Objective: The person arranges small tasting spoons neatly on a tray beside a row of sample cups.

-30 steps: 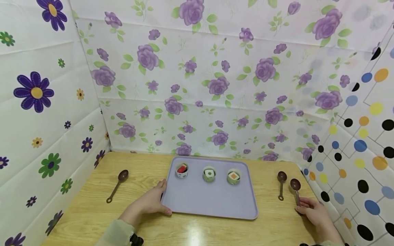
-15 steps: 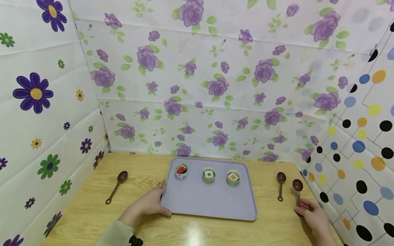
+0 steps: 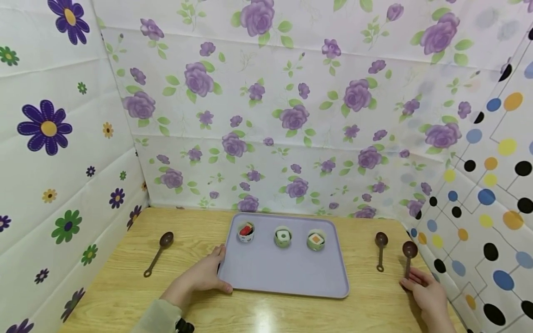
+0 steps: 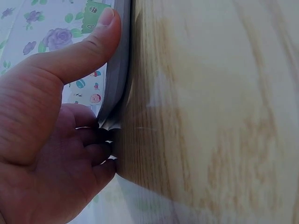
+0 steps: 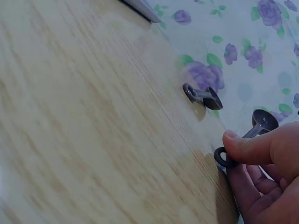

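A lilac tray [image 3: 283, 273] lies in the middle of the wooden table. My left hand [image 3: 217, 271] grips its left edge; the left wrist view shows the thumb [image 4: 88, 46] on top of the tray rim [image 4: 119, 70] and the fingers curled under it. On the far part of the tray stand three small cups: one with a red piece [image 3: 246, 231], one with a white piece [image 3: 282, 237], one with an orange piece [image 3: 316, 240]. My right hand [image 3: 411, 281] pinches the handle of a brown spoon [image 3: 409, 252] near the table's right edge, with the thumb [image 5: 243, 144] on the handle just above its ring end.
A second brown spoon [image 3: 381, 245] lies between the tray and the held spoon, also seen as the spoon [image 5: 205, 95] in the right wrist view. A third spoon [image 3: 160, 252] lies left of the tray. Patterned cloth walls close in the table on three sides.
My right hand has shifted slightly to the right with the spoon, whose bowl now sits nearer the right wall. The left hand and the tray have stayed put.
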`<control>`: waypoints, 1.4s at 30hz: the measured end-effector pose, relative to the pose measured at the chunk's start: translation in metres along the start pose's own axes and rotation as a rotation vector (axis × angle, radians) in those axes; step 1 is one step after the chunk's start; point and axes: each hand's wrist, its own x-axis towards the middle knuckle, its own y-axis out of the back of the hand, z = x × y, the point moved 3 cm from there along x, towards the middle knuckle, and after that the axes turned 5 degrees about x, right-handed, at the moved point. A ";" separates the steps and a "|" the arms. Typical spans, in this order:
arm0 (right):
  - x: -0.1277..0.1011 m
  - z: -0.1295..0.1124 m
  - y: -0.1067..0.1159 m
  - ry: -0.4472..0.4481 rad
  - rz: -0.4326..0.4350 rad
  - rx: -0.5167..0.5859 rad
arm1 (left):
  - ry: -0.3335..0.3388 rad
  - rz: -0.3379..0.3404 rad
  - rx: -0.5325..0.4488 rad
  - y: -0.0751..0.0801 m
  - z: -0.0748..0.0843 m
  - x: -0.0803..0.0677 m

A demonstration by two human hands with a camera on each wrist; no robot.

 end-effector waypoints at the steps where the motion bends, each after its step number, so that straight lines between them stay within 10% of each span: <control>1: 0.000 0.000 0.000 -0.003 0.003 0.005 | -0.002 0.000 0.000 0.000 0.000 0.000; 42: -0.038 -0.031 -0.066 -0.038 -0.299 0.267 | -0.008 0.002 0.005 -0.001 -0.001 0.000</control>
